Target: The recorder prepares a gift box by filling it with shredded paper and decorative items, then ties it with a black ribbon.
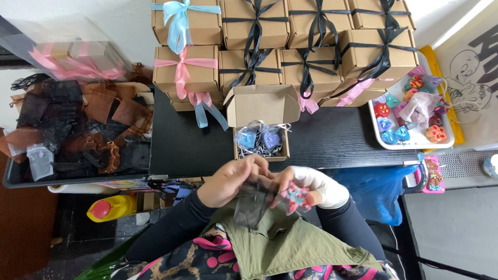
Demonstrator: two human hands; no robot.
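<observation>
My left hand (231,179) pinches the top of a small black sheer pouch (252,205) held above my lap. A pink flower-shaped piece with blue spots (295,198) sits in my right hand (306,189), right at the pouch's mouth; that wrist is wrapped in a white bandage. Just beyond my hands, on the black table (332,142), stands an open brown cardboard box (261,137) with blue heart-shaped pieces in clear wrap and dark shredded filler inside.
Closed brown gift boxes (290,46) tied with black, pink and blue ribbons are stacked at the back. A white tray (415,142) of coloured shaped pieces sits right. A heap of brown and black sheer pouches (78,129) lies left. A yellow bottle (111,208) is below.
</observation>
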